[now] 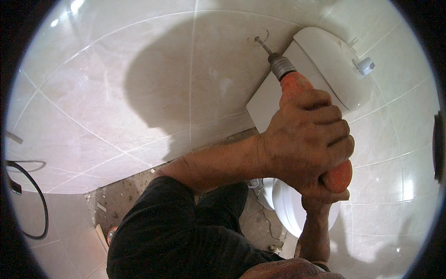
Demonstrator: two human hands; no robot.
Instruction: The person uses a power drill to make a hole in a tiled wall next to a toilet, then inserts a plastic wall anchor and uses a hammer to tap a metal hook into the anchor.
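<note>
An orange power drill [297,84] slants up and away from me. Its grey chuck [282,67] carries a thin bit [263,45], whose tip meets the tiled wall [158,60] within a round mark. My left hand [311,135] is closed over the drill's body, fingers wrapped across the top. The orange rear end of the drill sticks out below those fingers. Under it, my right hand [320,200] is closed at the grip; most of its fingers are hidden behind the drill and my left hand.
Just right of the bit stands a white toilet cistern [325,65], with the white toilet bowl [290,209] below. A small pipe fitting [365,65] juts from the right wall. A black hose [45,211] hangs at far left. Debris lies on the rough floor [116,197].
</note>
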